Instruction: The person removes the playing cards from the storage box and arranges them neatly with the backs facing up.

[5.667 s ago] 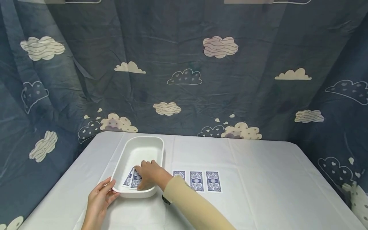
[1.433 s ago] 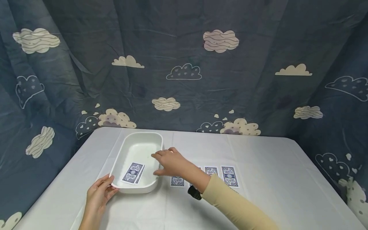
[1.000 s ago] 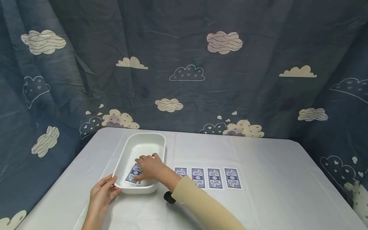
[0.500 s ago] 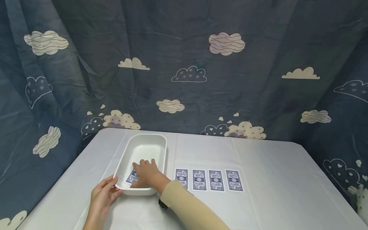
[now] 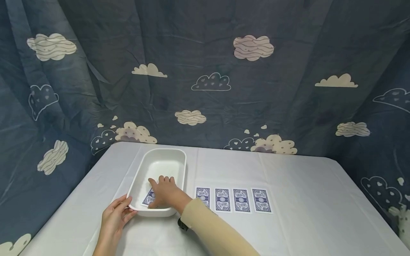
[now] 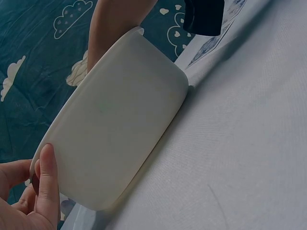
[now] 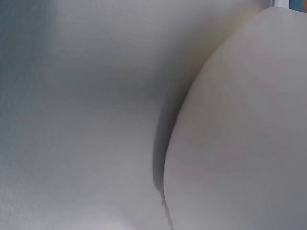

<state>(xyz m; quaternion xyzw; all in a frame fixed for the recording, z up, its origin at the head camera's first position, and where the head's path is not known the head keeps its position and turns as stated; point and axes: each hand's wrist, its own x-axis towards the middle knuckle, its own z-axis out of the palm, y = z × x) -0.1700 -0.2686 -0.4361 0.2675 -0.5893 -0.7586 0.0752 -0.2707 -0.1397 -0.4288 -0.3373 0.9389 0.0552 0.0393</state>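
Observation:
A white rectangular tray (image 5: 157,212) stands at the left of the table. My left hand (image 5: 112,218) grips its near left corner, thumb on the rim and fingers against the outside; the left wrist view shows this hand (image 6: 36,196) too. Inside the tray, my right hand (image 5: 166,193) reaches over a blue-backed playing card (image 5: 148,198), fingers spread towards its far end and thumb near its near end. The palm covers much of the card, so a pinch cannot be made out. The right wrist view has only the tray's outer wall (image 7: 240,134) and tablecloth.
Right of the tray, several face-down playing cards (image 5: 241,201) lie in a row; the right sleeve (image 5: 214,229) partly covers the leftmost card (image 5: 203,195). A black wrist device (image 5: 182,224) hangs under the right wrist. Dark cloud-patterned cloth (image 5: 211,103) hangs behind the white table (image 5: 301,199).
My right hand has moved from the tray's right rim leftwards and down onto the cards inside. The row on the table has one card more than 5.7 s ago. My left hand stays put.

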